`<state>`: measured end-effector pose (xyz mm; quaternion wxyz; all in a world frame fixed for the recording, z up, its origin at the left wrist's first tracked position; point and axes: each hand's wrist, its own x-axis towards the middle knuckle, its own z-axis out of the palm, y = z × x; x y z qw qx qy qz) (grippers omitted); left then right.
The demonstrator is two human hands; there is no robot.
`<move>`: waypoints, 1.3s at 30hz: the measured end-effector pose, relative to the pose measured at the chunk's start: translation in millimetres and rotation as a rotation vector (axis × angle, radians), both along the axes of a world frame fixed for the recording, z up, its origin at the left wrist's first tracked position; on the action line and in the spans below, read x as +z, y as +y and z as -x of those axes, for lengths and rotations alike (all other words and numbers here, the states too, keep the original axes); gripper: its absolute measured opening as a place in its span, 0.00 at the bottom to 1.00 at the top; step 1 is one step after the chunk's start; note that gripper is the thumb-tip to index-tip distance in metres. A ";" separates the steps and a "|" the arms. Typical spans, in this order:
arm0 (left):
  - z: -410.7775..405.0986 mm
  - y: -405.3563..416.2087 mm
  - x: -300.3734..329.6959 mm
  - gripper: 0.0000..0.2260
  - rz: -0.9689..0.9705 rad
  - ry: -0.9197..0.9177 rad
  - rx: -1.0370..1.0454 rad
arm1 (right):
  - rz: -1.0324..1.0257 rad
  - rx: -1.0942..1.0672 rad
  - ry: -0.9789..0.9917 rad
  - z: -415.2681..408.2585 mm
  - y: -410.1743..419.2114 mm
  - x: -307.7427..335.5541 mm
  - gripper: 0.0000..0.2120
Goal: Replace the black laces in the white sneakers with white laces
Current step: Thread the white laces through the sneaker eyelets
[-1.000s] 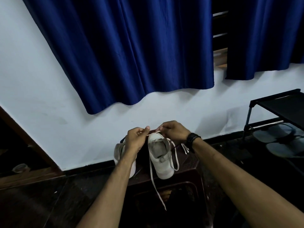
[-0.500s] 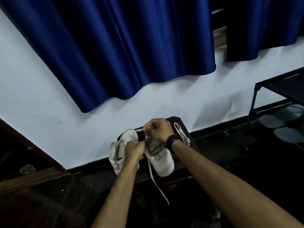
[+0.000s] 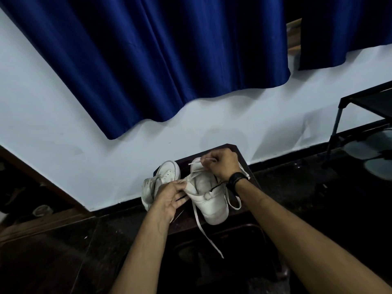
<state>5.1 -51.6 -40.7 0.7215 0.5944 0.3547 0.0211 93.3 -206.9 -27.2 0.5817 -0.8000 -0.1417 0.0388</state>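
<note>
Two white sneakers stand on a dark stool (image 3: 233, 227) against the wall. My right hand (image 3: 222, 164) is over the toe half of the right sneaker (image 3: 212, 204) and pinches the tip of a white lace (image 3: 206, 234). The lace's other end hangs down over the stool's front edge, and a loop of it lies beside my right wrist. My left hand (image 3: 169, 197) holds the left side of that sneaker's upper near the eyelets. The left sneaker (image 3: 163, 179) lies partly behind my left hand. A short black thread shows by my right wrist.
A blue curtain (image 3: 169, 60) hangs on the white wall above the stool. A black shoe rack (image 3: 360, 115) with grey sandals (image 3: 373, 151) stands at the right. The floor around is dark tile, with a wooden door frame at the left.
My right hand has moved further up the sneaker towards its toe, drawing the lace tip with it. My left hand has stayed at the sneaker's left side. The camera has tilted slightly.
</note>
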 end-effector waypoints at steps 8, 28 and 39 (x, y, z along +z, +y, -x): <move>3.2 -3.0 -3.2 0.05 0.091 -0.065 0.105 | 0.159 0.078 -0.124 7.7 2.3 3.1 0.13; 22.9 -15.7 -16.2 0.04 0.316 -0.205 0.126 | 0.559 -0.009 -0.348 35.3 28.5 -13.1 0.08; 8.0 -17.2 -19.0 0.07 0.134 -0.180 0.183 | 0.522 -0.007 -0.350 36.7 32.4 -17.9 0.08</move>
